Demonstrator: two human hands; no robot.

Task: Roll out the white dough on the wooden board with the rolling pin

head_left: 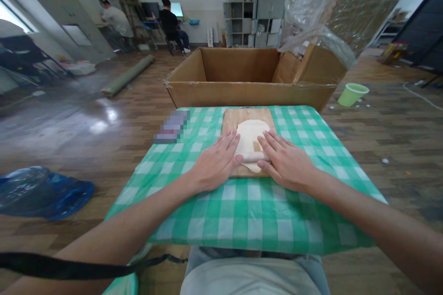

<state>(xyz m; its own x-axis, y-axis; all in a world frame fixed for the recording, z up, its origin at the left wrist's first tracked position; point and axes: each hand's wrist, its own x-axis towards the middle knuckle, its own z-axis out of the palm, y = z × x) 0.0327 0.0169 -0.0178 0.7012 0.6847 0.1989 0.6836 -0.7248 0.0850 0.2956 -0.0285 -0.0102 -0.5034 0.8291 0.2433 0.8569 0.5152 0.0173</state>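
A flat, pale sheet of dough [254, 130] lies on a wooden cutting board [230, 117], its rounded near edge hanging toward me. Across the dough runs a whitish rolling pin [255, 156], its middle showing between my hands and its ends hidden beneath them. My left hand [218, 160] lies palm down over the left end, fingers stretched forward and the thumb at the pin. On the other end rests my right hand [285, 159], also flat, with its fingers extended over the dough's right side. Neither hand is wrapped round the pin.
A green-and-white checked cloth [221, 212] covers the small table. At its far left lies a blurred-out flat object [172, 126]. Beyond stands a large cardboard box [238, 94]; a green bin [352, 95] and blue plastic [44, 193] are on the floor. Two people are at the back.
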